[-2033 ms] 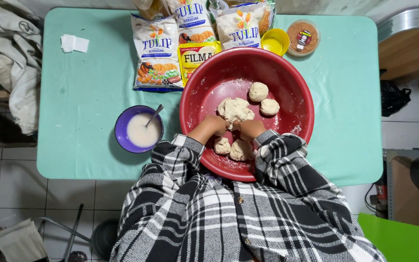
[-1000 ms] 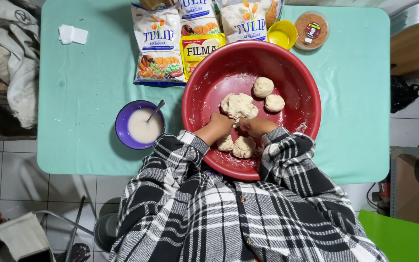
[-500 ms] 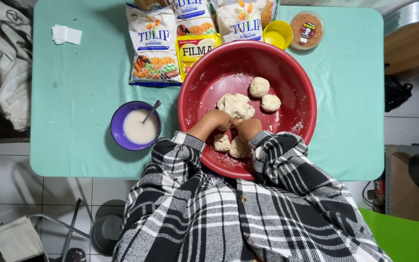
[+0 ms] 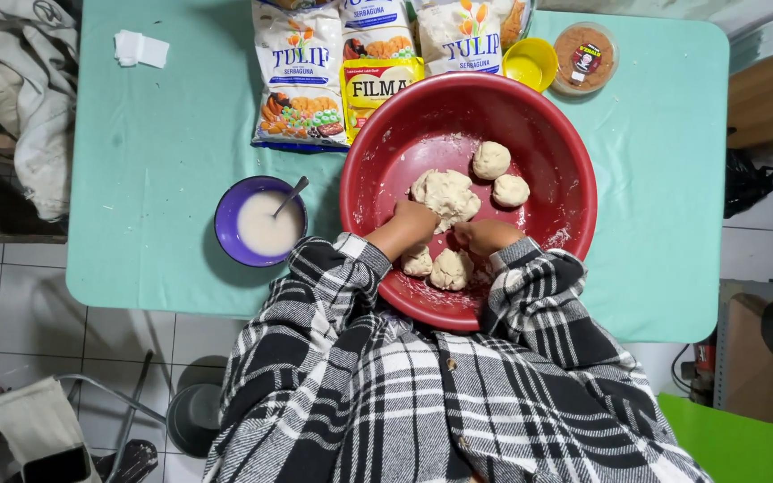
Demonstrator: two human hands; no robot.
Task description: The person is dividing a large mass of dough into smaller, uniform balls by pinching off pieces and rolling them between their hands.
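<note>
Two hands work inside the red bowl [image 4: 556,134]: the left hand [image 4: 411,222] presses its grip against the near edge of the big dough lump [image 4: 445,194], fingers curled into it, and the right hand [image 4: 487,235] lies just beside it, fingers bent around the lump's lower right edge; whether either grip fully closes on a torn piece I cannot tell, since the knuckles hide the fingertips. The lump sits near the middle of the bowl, rough and shaggy, pale cream, with a floury, cracked surface. To do this well, I judge that the pull should be a clean pinch and twist from the lump's edge, taking an even portion, with the other hand steadying the mass so that it does not slide on the slick plastic. Two rounded dough balls [image 4: 491,160] lie beyond the lump toward the far right wall, smoother and more compact; more balls [image 4: 450,268] rest at the near side, just under the wrists. Flour smears streak the bowl's inner wall. The sleeves are black and white plaid flannel. To the left on the pale green table [image 4: 154,179] stands a purple bowl [image 4: 225,234] of whitish liquid with a metal spoon [image 4: 292,193] leaning in it. Glossy flour bags [image 4: 300,80] lie at the far edge, near a yellow cup [image 4: 530,63] and a lidded tub [image 4: 585,55].
</note>
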